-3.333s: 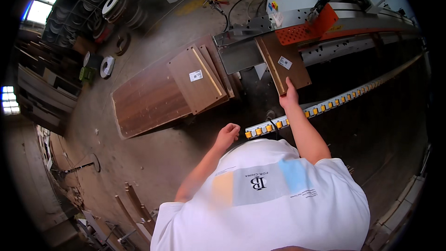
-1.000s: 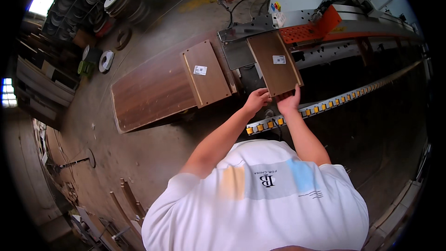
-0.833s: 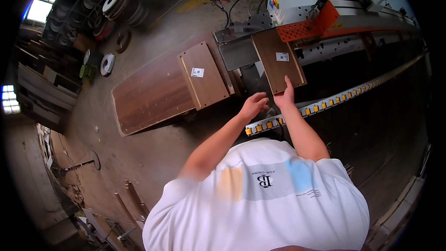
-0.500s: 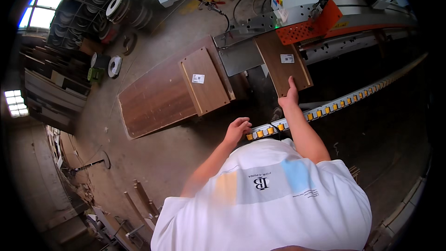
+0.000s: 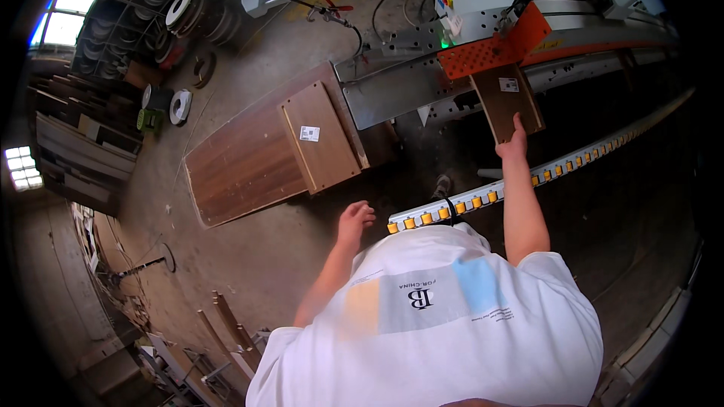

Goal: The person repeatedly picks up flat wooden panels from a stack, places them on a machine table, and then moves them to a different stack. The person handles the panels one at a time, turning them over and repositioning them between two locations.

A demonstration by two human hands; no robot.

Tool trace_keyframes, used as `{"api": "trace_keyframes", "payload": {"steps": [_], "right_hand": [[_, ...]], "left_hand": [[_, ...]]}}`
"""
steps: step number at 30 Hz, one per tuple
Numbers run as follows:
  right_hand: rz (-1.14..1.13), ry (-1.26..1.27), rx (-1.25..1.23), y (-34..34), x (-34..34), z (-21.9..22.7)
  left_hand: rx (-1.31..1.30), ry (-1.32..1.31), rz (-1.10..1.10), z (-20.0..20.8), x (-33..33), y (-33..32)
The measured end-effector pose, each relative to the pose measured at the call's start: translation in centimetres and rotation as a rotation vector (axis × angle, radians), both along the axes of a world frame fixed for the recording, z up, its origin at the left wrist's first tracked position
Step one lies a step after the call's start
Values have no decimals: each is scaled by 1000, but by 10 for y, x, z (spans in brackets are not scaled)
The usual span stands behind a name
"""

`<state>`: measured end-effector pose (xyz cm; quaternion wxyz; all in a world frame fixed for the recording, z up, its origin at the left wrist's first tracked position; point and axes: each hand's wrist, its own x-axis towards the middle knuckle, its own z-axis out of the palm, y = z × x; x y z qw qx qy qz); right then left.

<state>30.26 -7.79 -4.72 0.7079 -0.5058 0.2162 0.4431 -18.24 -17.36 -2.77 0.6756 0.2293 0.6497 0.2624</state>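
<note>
My right hand (image 5: 513, 142) grips the near edge of a brown wooden panel (image 5: 498, 109), its thumb lying on top and the other fingers hidden underneath. The panel bears a white label, and its far end passes beneath a perforated orange guard (image 5: 483, 56) on the machine. Empty, my left hand (image 5: 354, 220) hangs in front of me with loosely bent fingers, near the left end of the roller rail. A second labelled wooden panel (image 5: 320, 143) rests on a larger brown board (image 5: 241, 158) to the left.
A rail with yellow rollers (image 5: 426, 218) runs from my waist to the far right. The machine's grey metal table (image 5: 385, 98) lies ahead. Reels of edge strip (image 5: 181, 11) fill a rack at the far left, above stacked boards (image 5: 75, 139). Wooden strips (image 5: 230, 328) stand at lower left.
My right hand has carried the panel rightward along the machine, and its far end is now under the orange guard. My left hand has drawn slightly left, away from the rail.
</note>
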Motion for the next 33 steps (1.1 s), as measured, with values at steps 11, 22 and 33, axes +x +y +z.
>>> {"api": "trace_keyframes", "payload": {"steps": [11,22,33], "right_hand": [[-228,-72,28,-11,67,-4],[742,49,193,-74,-137,39],[1142,63,55,-89,-214,61]], "left_hand": [[97,-175,537,5,-78,65],[98,-248,68,14,-70,32],[108,-332,-305,15,80,44]]}}
